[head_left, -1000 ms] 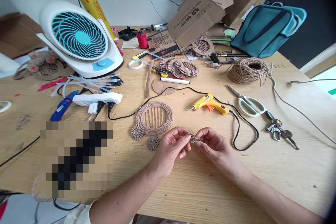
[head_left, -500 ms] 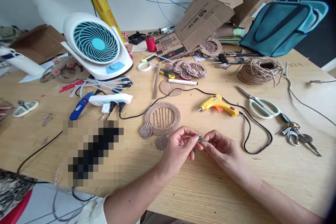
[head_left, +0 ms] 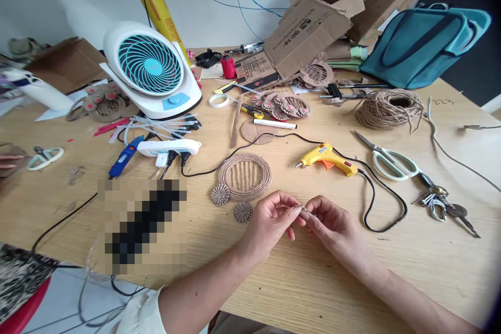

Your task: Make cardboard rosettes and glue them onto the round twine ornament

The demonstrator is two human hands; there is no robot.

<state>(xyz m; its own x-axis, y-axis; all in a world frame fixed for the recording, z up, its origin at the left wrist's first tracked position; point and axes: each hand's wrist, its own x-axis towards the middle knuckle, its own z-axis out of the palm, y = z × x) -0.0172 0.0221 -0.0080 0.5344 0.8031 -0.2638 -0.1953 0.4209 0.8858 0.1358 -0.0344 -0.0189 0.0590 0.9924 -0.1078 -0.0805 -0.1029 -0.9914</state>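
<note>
Glue guns: 2. Yellow glue gun (head_left: pixel 325 158), blue glue gun (head_left: pixel 124 155).
Scissors: 2 pairs. Right-side scissors (head_left: pixel 385 159), left-side scissors (head_left: pixel 44 156).
Loose cardboard rosettes on tabletop (head_left: pixel 297 282): 2. Rear rosette (head_left: pixel 220 194), front rosette (head_left: pixel 243 212).
Fan (head_left: pixel 151 70): 1.
Power strip (head_left: pixel 172 147): 1.
Twine ball (head_left: pixel 389 109): 1.
Teal bag (head_left: pixel 425 44): 1.
Tape roll (head_left: pixel 218 100): 1.
White marker (head_left: pixel 274 124): 1.
Key bunch (head_left: pixel 440 201): 1.
Person's hands: 2. Left hand (head_left: pixel 270 222), right hand (head_left: pixel 332 224).
Small cardboard piece (head_left: pixel 301 209) in both grips: 1.
Glue sticks (head_left: pixel 156 126): bundle, count unreadable.

Left hand (head_left: pixel 270 219), right hand (head_left: pixel 332 222) pinch maybe cardboard (head_left: pixel 302 209).
</note>
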